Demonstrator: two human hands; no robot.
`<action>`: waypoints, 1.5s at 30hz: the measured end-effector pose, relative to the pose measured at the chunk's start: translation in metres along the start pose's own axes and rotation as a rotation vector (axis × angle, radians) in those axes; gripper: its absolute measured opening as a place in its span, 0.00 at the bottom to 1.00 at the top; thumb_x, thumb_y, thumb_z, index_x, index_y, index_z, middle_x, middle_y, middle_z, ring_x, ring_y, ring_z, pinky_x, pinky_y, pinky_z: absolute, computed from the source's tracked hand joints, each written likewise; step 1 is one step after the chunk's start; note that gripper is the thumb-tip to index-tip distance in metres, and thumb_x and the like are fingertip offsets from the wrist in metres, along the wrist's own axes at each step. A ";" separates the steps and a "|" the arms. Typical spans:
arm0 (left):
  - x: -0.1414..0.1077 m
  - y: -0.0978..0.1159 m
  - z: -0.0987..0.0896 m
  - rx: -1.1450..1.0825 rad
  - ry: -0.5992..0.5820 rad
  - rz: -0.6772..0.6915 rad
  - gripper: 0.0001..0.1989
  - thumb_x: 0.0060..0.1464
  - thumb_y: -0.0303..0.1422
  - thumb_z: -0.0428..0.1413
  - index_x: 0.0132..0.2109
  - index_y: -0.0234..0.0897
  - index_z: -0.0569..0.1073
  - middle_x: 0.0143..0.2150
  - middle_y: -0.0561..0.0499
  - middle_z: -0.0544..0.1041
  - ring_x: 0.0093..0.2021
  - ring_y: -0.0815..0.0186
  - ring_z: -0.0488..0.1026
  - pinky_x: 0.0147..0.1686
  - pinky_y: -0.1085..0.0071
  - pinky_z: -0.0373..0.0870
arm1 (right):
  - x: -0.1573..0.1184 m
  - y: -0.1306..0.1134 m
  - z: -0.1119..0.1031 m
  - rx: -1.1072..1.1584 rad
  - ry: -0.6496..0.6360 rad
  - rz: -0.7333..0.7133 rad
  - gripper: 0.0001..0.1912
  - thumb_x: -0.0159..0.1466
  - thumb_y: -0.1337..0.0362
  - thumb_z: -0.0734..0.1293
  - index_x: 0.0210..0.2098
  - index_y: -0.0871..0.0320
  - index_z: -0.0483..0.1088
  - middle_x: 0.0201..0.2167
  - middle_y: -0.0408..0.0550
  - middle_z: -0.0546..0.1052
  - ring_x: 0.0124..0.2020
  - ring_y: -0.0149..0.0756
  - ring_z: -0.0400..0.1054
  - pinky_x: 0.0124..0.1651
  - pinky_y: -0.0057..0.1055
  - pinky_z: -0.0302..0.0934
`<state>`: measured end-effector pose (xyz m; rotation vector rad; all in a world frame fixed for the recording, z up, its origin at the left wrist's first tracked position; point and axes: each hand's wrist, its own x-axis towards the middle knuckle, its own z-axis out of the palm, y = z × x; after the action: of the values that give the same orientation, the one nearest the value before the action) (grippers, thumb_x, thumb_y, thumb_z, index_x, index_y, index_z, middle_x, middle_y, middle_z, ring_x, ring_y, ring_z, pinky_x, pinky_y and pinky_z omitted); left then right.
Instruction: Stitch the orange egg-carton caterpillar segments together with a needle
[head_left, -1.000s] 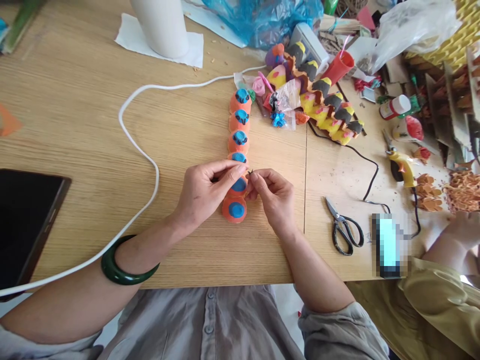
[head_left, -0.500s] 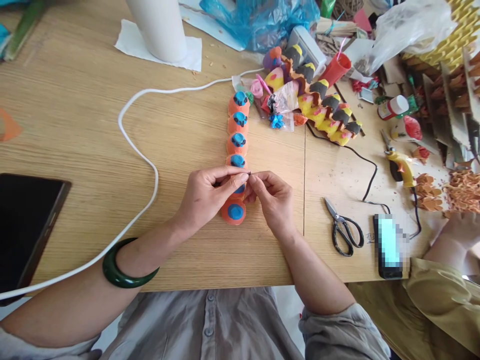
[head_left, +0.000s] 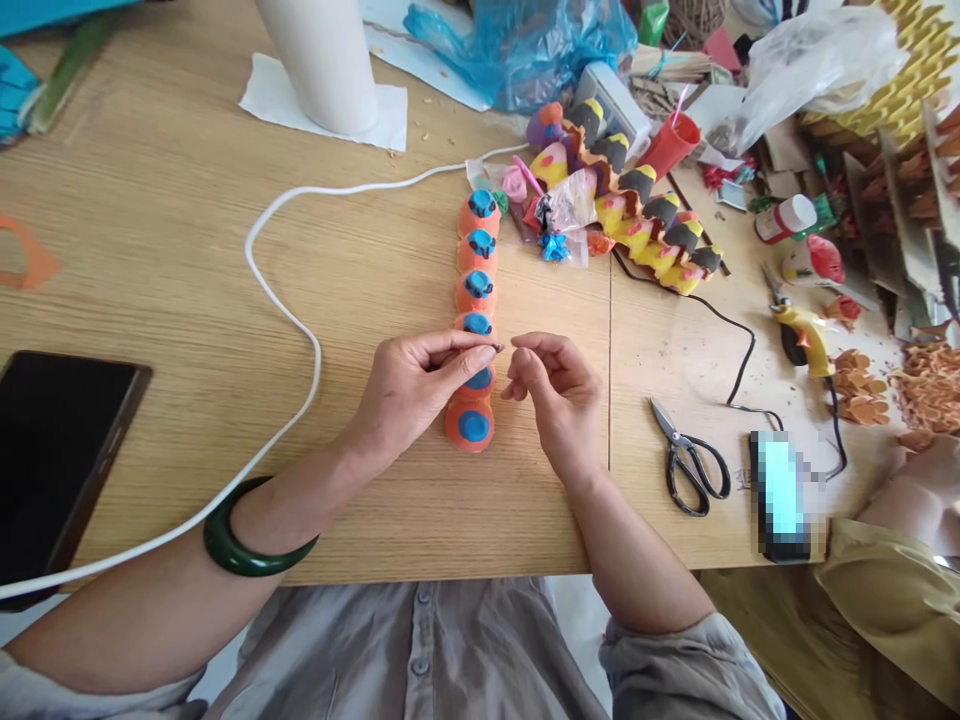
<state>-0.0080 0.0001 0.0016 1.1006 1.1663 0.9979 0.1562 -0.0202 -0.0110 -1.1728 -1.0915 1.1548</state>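
Note:
A row of orange domes [head_left: 477,255] lies on the table, running away from me, each topped with a blue disc. The farther discs carry small black pieces; the two nearest discs look plain blue. Over the row, my left hand [head_left: 409,385] pinches a tiny dark piece of modelling clay [head_left: 498,349] between thumb and forefinger. That hand partly covers the domes beneath it. Just right of the row is my right hand [head_left: 559,400], its fingers loosely curled and thumb apart, with nothing visible in it.
Scissors [head_left: 690,455] and a phone [head_left: 781,500] lie to the right, near a yellow glue gun [head_left: 804,338]. Painted egg-carton strips [head_left: 637,200] and clay packets [head_left: 562,205] sit beyond. A white cable [head_left: 319,350] curves at left, past a dark tablet [head_left: 64,450]. Another person's arm [head_left: 911,490] rests far right.
My right hand has drawn back to the right, away from the dark piece, and its fingers have loosened. My left hand stays pinched in nearly the same place.

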 end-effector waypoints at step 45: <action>-0.003 0.005 0.002 0.021 -0.042 -0.015 0.10 0.56 0.41 0.67 0.38 0.39 0.86 0.24 0.55 0.75 0.22 0.73 0.64 0.22 0.73 0.60 | -0.003 0.004 0.004 -0.052 0.004 -0.046 0.09 0.66 0.53 0.74 0.38 0.51 0.78 0.34 0.41 0.78 0.27 0.27 0.69 0.30 0.29 0.73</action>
<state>-0.0062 -0.0020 0.0070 1.1223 1.1515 0.9482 0.1518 -0.0226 -0.0143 -1.1838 -1.1462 1.0940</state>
